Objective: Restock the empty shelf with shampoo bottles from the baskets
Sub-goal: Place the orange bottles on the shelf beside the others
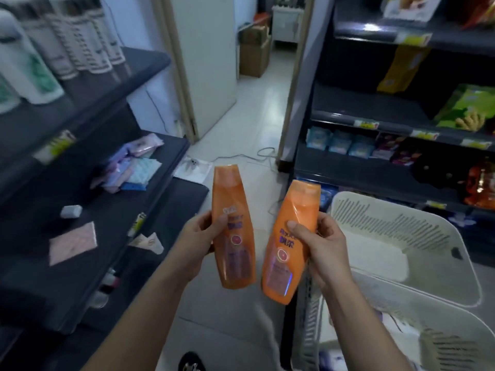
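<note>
Between the racks, left hand and right hand each clasp an orange shampoo bottle; the second bottle sits just right. Best carried upright toward the left-side shelf, set down label outward.

Left hand gripping an orange shampoo bottle cap-up, right hand gripping a second orange bottle just beside it, white slatted basket at right, dark shelves at left with small packets.
</note>
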`<state>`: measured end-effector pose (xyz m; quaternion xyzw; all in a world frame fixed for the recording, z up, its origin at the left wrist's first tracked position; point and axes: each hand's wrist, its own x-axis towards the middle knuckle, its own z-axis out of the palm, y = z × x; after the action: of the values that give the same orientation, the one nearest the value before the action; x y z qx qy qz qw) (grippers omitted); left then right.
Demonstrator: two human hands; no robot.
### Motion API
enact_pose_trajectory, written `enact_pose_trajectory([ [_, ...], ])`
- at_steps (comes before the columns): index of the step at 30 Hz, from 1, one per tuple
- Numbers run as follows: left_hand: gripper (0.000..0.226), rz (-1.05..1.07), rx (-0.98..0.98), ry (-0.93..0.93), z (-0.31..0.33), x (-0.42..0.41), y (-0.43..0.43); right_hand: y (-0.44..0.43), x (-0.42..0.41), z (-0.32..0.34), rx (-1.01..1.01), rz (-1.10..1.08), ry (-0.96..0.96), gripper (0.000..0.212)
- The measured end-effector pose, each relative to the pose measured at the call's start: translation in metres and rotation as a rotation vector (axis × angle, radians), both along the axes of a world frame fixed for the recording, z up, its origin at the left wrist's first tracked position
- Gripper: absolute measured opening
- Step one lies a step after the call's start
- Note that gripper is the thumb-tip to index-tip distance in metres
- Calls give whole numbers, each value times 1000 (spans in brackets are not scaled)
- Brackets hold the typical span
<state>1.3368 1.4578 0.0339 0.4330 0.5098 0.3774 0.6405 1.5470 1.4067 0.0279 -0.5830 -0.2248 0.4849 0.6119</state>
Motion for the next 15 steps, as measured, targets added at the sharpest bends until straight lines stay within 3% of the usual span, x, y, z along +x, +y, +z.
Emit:
enact_pose_trajectory([
  [5,17,161,72,-17,30,-94,20,49,-93,31,84,189,-52,37],
  [10,29,283,136,-10,57,-180,38,94,-180,50,137,349,-73,39],
  [15,15,424,198,25,80,-248,54,139,-253,70,233,486,-89,39],
])
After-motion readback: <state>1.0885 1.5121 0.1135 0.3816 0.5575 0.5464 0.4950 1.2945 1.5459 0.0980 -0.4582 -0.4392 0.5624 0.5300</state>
